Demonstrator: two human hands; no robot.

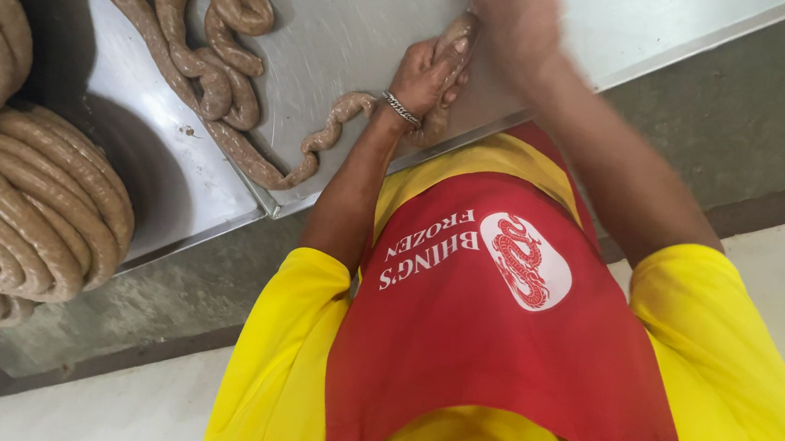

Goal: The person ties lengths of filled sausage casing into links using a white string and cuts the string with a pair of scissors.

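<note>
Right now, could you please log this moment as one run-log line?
left hand: grips sausage rope | right hand: blurred, on same rope | surface: steel table | nearby: coiled sausage pile

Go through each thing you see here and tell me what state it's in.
Sausage rope: uncooked, twisted into links, lying loose on the table.
Sausage coils: wound up, piled at the table edge.
Steel table: bare metal, shiny.
Left hand: closed around sausage.
Right hand: blurred, at the sausage.
</note>
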